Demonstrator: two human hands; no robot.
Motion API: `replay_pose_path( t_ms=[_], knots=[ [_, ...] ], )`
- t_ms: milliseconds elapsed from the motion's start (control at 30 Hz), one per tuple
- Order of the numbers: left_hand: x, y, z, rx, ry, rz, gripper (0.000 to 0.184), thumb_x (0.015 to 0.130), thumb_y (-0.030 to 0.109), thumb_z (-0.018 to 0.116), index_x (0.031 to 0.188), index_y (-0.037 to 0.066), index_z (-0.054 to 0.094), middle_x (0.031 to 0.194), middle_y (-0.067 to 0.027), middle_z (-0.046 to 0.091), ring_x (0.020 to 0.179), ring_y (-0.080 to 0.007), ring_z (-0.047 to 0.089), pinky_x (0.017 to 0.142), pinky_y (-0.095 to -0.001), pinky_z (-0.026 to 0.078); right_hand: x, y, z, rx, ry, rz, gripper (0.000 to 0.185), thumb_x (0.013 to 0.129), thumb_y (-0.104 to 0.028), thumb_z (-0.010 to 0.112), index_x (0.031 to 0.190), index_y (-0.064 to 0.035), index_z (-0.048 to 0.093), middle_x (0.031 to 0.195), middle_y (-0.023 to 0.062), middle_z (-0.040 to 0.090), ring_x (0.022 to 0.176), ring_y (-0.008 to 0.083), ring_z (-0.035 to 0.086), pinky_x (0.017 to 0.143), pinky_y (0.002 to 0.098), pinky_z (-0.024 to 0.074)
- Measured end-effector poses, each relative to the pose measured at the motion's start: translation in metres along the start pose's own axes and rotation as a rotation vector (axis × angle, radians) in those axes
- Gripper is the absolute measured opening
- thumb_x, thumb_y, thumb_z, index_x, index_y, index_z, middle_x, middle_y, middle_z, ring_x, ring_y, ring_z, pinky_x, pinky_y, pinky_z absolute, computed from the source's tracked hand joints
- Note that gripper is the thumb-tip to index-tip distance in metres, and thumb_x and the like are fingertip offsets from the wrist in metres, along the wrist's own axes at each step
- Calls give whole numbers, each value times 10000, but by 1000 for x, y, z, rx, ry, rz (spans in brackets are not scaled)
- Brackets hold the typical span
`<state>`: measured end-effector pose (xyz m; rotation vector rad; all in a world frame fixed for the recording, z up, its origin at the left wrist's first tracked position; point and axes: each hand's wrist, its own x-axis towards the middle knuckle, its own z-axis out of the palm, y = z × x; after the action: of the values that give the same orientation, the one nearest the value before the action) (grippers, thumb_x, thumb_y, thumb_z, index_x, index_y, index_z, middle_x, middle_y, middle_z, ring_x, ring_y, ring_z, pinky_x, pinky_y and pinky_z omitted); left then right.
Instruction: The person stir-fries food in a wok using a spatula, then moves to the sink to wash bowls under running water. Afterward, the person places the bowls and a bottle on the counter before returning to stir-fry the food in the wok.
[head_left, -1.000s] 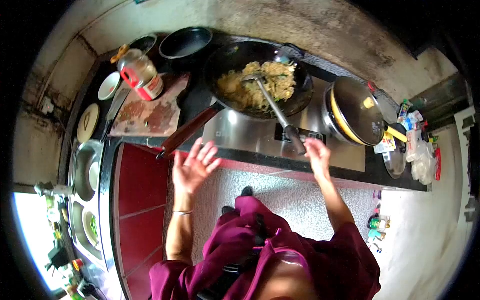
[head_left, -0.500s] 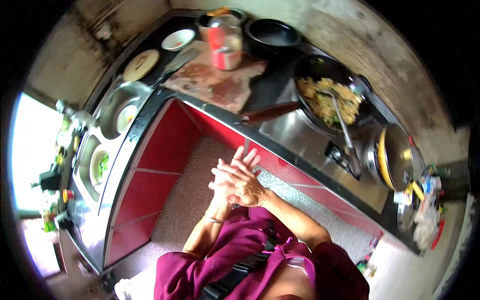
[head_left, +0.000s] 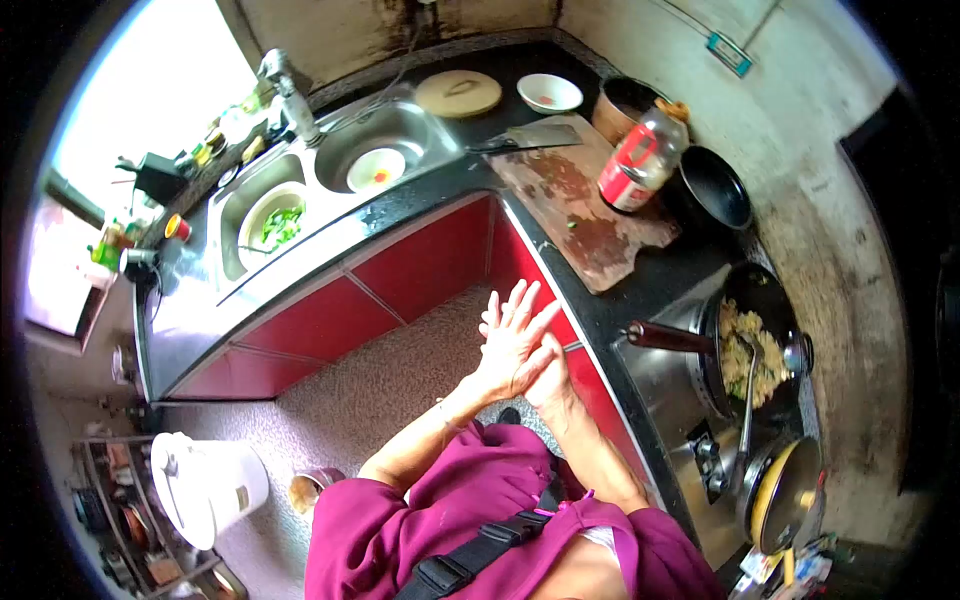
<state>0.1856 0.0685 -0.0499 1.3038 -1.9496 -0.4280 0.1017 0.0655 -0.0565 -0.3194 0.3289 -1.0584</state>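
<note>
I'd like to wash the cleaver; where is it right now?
In the head view, upper centre, the cleaver lies on the far end of the cutting board, below the white bowl, handle toward the sink.

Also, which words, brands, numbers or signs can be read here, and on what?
No text can be read.
Bottle: red label, too blurred.
White bucket: label too small.
Stove control panel: any markings too small.
Packets: print too small.
</note>
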Motion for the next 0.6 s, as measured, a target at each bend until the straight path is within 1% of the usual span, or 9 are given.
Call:
replay_pose_path(
  t_ms=[33,67,133,167,233,300,433,467,600],
  knots=[
    [1,-8,-7,32,-2,6,552,818,354,474,1315,125,402,1411,-192,234,1331,-351,148,1055,-522,38,5,3,4,86,-37,2,495,933,-393,330,1341,-113,317,1328,84,404,1234,241,363,1036,439,266],
    [1,-19,-10,90,9,-26,542,825,340,478,1316,124,399,1413,-186,235,1332,-342,150,1055,-520,47,14,0,-3,-38,78,70,525,934,-407,312,1362,-105,280,1381,108,333,1291,250,288,1072,420,220],
    [0,-43,-18,172,28,-171,565,805,254,490,1333,99,359,1414,-190,226,1327,-356,160,1059,-514,78,31,-4,5,-84,29,179,549,934,-406,310,1352,-53,284,1357,121,358,1262,241,330,1045,403,257],
    [-2,-65,-21,136,86,-255,523,848,295,482,1321,95,381,1387,-169,305,1304,-327,246,1045,-489,176,40,-6,9,-132,54,226,535,933,-390,326,1341,-44,305,1328,125,394,1239,237,360,1025,401,288],
    [-6,-117,-33,-578,331,-483,485,886,317,468,1307,85,403,1328,-129,409,1238,-266,368,1013,-435,271,60,-2,18,-285,97,190,436,920,-277,406,1262,-7,399,1197,149,514,1085,233,513,924,380,403],
    [-8,-168,-71,-797,378,-745,472,894,296,490,1290,49,418,1262,-96,479,1149,-207,461,965,-360,348,84,8,21,-403,86,211,400,914,-227,422,1242,1,419,1125,156,557,1016,236,556,883,365,441],
    [0,-265,-156,-1008,547,-858,517,845,228,582,1266,-12,401,1183,-136,509,1034,-195,534,850,-316,450,154,49,26,-419,8,310,356,896,-167,445,1204,12,453,1077,159,577,959,229,580,830,337,474],
    [3,-300,-174,-1134,531,-818,575,868,223,537,1323,-17,280,1234,-195,460,1079,-270,520,883,-364,459,176,62,33,-419,26,336,332,880,-144,469,1174,10,479,1041,146,593,913,210,590,802,326,484],
    [30,-402,-238,-1516,601,-873,459,860,199,548,1211,-4,332,1224,-252,422,1075,-361,514,909,-427,453,264,111,61,-395,43,373,283,862,-113,500,1118,6,514,968,120,614,839,179,599,755,310,497]
  ],
)
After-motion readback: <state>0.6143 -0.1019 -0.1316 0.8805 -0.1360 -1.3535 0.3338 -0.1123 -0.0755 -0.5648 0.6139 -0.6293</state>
